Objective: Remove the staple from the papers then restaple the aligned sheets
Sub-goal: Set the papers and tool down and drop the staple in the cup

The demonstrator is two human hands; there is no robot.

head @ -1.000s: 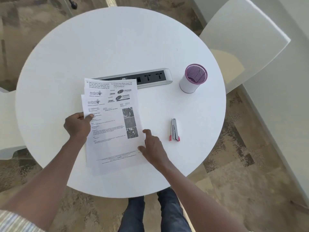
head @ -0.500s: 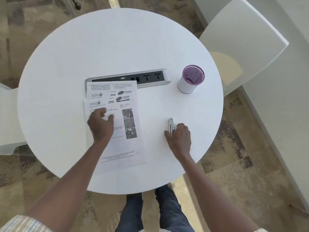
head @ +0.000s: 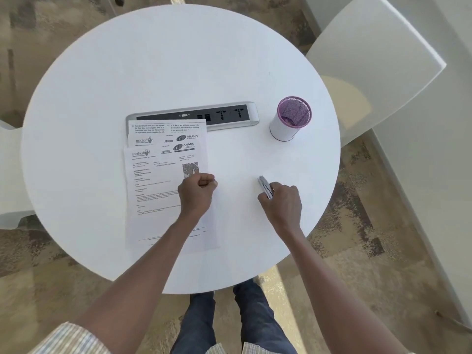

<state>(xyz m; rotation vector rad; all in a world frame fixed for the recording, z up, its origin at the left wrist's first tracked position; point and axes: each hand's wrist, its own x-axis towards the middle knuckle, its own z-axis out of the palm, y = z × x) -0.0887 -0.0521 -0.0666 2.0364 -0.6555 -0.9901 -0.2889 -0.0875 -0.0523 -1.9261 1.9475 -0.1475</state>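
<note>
The right hand (head: 281,200) is closing around the stapler (head: 265,186), whose metal tip is poking out past the fingers toward the table (head: 102,85) centre. The left hand (head: 196,192), loosely fisted, is resting on the right edge of the papers (head: 158,180), which are lying fanned just left of the stapler.

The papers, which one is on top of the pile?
The nearest sheet, under the left hand. Its whole page shows, while the two sheets behind it only peek out at their top edges, toward the power strip.

Stapler (head: 264,186) rear hidden under right hand (head: 281,200); papers' (head: 158,180) print unreadable.
</note>
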